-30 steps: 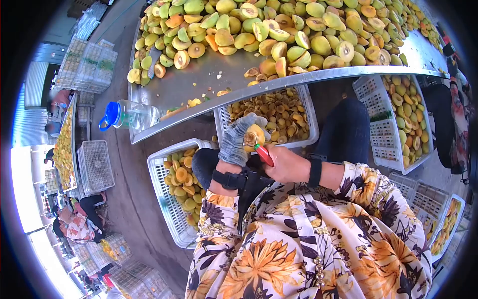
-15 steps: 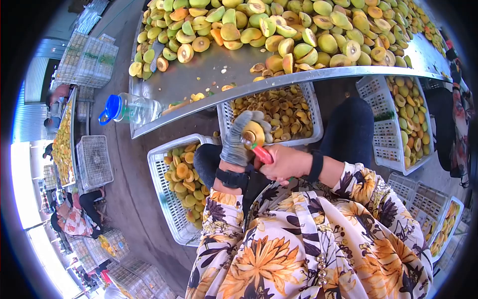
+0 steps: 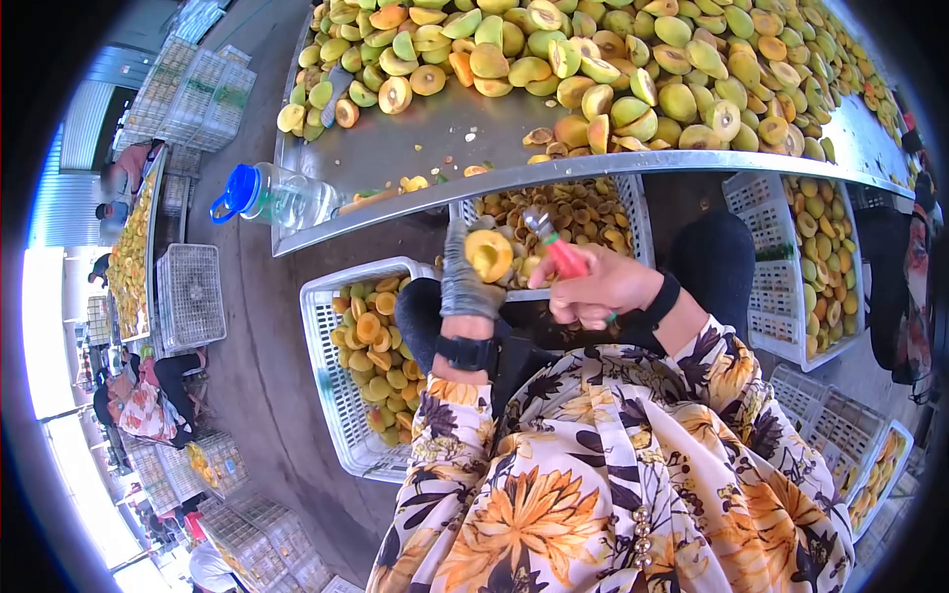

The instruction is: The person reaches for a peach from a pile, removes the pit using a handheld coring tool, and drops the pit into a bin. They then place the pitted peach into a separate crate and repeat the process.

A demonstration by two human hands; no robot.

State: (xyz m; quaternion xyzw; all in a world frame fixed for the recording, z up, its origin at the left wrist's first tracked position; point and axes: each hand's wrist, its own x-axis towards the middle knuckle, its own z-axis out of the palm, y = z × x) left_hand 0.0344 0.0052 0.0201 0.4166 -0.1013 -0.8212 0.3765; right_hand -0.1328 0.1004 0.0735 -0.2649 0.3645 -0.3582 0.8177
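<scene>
My left hand (image 3: 469,285), in a grey glove, holds a peach half (image 3: 488,255) with its orange cut face and hollow turned up. My right hand (image 3: 615,287) is closed around the red handle of a small metal-tipped scoop (image 3: 565,257). The scoop's tip points up and away, apart from the peach half. Under both hands and beyond them is a white crate (image 3: 641,222) of scooped-out scraps and fruit pieces. Beside my left knee, another white crate (image 3: 321,381) is filled with peach halves.
Ahead, a metal table (image 3: 415,148) with a raised rim carries a large heap of peach halves (image 3: 682,99). A blue-capped water bottle (image 3: 287,196) lies at its left corner. A crate of fruit (image 3: 766,287) stands to the right. Co-workers and stacked crates (image 3: 193,99) are farther left.
My right hand has drawn the scoop right, away from the peach half, and tilted its tip upward. My left hand has turned so the fruit's hollow shows. The view has shifted slightly.
</scene>
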